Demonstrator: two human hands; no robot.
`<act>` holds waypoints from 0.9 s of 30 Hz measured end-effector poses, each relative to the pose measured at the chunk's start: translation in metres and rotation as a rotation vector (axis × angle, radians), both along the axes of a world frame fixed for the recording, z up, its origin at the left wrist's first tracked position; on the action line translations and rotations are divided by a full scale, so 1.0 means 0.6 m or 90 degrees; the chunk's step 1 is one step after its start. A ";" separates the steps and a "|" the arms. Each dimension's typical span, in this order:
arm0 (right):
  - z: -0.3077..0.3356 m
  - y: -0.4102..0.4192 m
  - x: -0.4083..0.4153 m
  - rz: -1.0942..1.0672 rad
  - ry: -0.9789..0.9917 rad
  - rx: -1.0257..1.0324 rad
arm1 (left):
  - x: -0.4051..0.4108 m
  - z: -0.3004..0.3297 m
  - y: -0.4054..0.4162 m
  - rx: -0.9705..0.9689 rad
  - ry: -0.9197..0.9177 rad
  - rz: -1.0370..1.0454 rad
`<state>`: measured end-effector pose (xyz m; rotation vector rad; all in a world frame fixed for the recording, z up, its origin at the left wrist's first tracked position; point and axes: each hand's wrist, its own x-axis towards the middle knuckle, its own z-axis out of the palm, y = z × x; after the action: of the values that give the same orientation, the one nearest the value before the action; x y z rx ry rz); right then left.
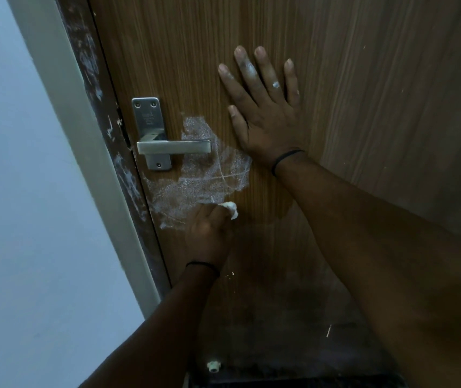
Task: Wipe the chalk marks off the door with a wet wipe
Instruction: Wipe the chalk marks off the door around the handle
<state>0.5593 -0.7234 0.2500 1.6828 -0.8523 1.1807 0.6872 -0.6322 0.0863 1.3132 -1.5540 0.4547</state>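
A brown wooden door point(363, 79) fills the view. A smeared white chalk patch point(209, 169) spreads below and to the right of the metal handle point(173, 147). My left hand point(209, 233) grips a crumpled white wet wipe point(230, 208) and presses it to the door at the lower edge of the chalk patch. My right hand point(262, 107) lies flat on the door above and right of the patch, fingers straight and spread, with chalk dust on them.
The dark door frame point(106, 141), scuffed with white marks, runs down the left, with a pale wall point(27, 219) beyond it. A small white object point(213, 366) shows at the bottom near the floor. The door's right side is bare wood.
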 end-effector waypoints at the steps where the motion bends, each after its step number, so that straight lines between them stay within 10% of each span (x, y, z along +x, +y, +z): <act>1: 0.000 0.000 0.000 0.002 -0.001 -0.001 | -0.004 0.021 -0.004 -0.018 -0.005 -0.003; 27: 0.011 -0.009 -0.020 0.055 0.017 -0.009 | -0.013 0.130 -0.025 -0.082 -0.227 -0.044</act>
<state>0.5473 -0.7288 0.2568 1.7349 -0.7595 1.2178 0.6796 -0.6470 0.1645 1.1179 -1.8225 0.7646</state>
